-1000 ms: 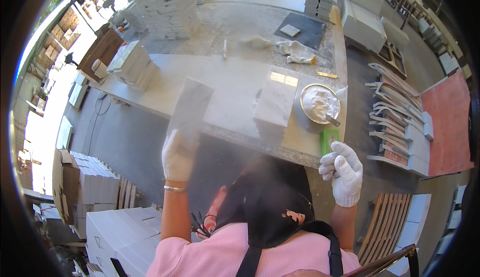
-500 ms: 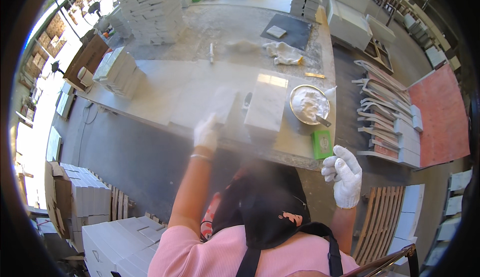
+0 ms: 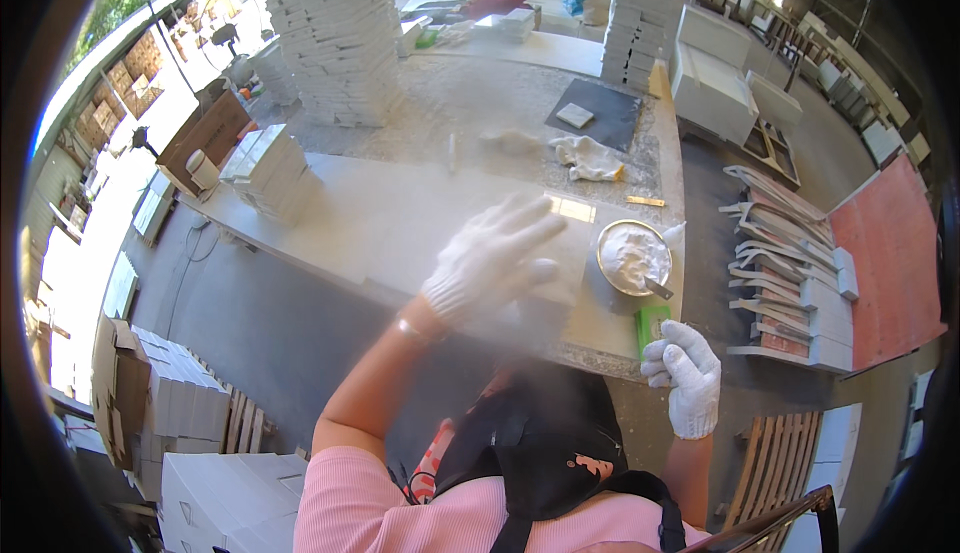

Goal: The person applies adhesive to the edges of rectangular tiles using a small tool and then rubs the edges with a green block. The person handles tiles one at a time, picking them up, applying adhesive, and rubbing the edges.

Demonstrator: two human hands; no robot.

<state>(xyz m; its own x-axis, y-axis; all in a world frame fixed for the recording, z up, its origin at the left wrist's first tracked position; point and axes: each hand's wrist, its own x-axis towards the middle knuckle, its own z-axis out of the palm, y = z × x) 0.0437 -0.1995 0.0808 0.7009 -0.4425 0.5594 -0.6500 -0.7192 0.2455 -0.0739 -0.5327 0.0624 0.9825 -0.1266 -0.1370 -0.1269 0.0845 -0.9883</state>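
My left hand point(image 3: 490, 258), in a white knit glove, hovers blurred over the white worktable point(image 3: 380, 223) with its fingers spread and nothing in it. Under and just right of it lies a white stone slab point(image 3: 577, 253). A round metal bowl point(image 3: 632, 253) of white paste, with a tool stuck in it, stands to the slab's right. My right hand point(image 3: 685, 378), also gloved, is at the table's near edge, curled on the lower end of a green-handled tool point(image 3: 652, 325).
A short pile of white tiles point(image 3: 270, 168) sits at the table's left end. Tall tile stacks point(image 3: 330, 43) point(image 3: 640, 13) rise behind. Crumpled cloths point(image 3: 590, 158) and a dark mat point(image 3: 600, 113) lie beyond. White boxes point(image 3: 190, 403) lower left, wooden pallet point(image 3: 780, 463) lower right.
My left hand carried a white slab down to the table beside the bowl, let go of it, and now hangs open above it. My right hand has stayed put.
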